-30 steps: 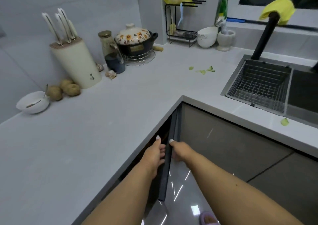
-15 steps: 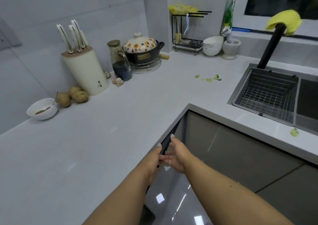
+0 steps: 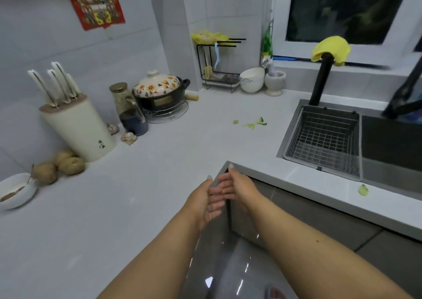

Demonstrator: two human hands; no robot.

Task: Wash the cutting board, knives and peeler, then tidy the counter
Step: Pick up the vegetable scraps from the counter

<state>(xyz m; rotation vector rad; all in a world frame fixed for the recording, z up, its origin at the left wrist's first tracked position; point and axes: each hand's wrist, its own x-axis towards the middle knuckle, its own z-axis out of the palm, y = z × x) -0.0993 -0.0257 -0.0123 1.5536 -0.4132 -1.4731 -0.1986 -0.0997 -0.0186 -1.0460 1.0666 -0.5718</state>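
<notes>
A: From the head view, where are the hands?

B: Both sit low in the middle, at the inner corner of the worktop (image 3: 159,184). The left hand (image 3: 205,200) and right hand (image 3: 239,189) face each other, fingers straight and overlapping, holding nothing. Each grip is spread.

A: And what they are in front of?

B: The grey cabinet door (image 3: 296,218) under the corner, glossy with light streaks.

A: Where are the knives?

B: The knives (image 3: 57,83) stand in the cream knife block (image 3: 82,129) at the far left, white handles tilted up. Three potatoes (image 3: 61,165) lie near its base, and a white bowl (image 3: 16,193) is at the left edge.

A: Anything needing tidying?

B: Green peel scraps (image 3: 253,123) lie on the worktop left of the sink (image 3: 388,143), and one more scrap (image 3: 363,190) lies on the near rim. A wire basket (image 3: 324,141) sits in the sink's left part. A yellow cloth (image 3: 331,49) is draped over the black tap (image 3: 320,81).

A: The cutting board and peeler?

B: I cannot tell.
</notes>
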